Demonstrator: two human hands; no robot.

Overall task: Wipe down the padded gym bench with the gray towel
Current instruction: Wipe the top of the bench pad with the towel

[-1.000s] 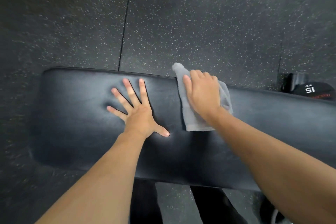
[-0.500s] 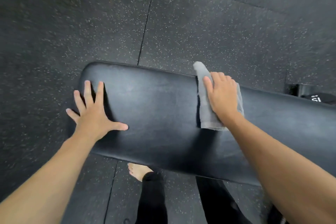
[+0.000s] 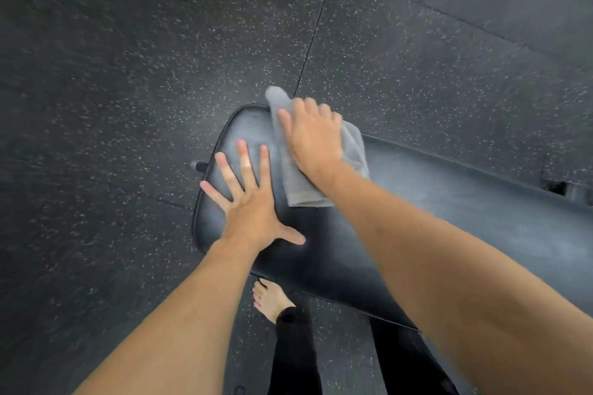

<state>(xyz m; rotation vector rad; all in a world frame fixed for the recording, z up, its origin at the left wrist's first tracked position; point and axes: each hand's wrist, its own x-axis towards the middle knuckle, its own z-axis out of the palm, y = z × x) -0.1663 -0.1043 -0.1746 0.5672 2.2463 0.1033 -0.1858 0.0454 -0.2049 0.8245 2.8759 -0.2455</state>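
Note:
The black padded bench point(image 3: 449, 202) runs from the middle of the view to the right edge, its rounded left end near the centre. A folded gray towel point(image 3: 296, 183) lies across the pad close to that end, one corner hanging past the far edge. My right hand point(image 3: 313, 135) presses flat on top of the towel. Just left of the towel, my left hand point(image 3: 253, 202) rests flat on the pad with its fingers spread and nothing in it.
Dark speckled rubber floor tiles point(image 3: 128, 74) surround the bench. My bare foot point(image 3: 271, 298) and black trouser legs point(image 3: 295, 349) stand at the bench's near side. A dark part of the bench frame point(image 3: 558, 187) shows at the right edge.
My right hand has slid the towel along the pad to the bench's left end. My left hand stays flat at that end, now right beside the towel. The view has shifted left.

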